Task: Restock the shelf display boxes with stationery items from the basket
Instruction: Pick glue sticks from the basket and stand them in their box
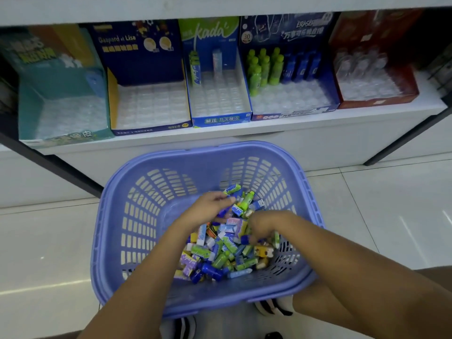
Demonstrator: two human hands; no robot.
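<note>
A white shelf (pixel 269 129) is running across the upper half of the frame, carrying five display boxes whose clear trays are sitting mostly unfilled. The blue box (pixel 221 119) at upper centre is holding only two upright packets. Below, a purple basket (pixel 220 149) is filling the centre, its far rim lying between the hands and the shelf. Loose stationery (pixel 220 258) is lying heaped inside it, the long axes pointing every way. The left hand (pixel 210 204), the nearer to the shelf, is curling its fingers round small pieces at the heap's upper edge. The right hand (pixel 263 226) is digging in lower right, fingers bent under, and I cannot tell whether they are gripping anything.
</note>
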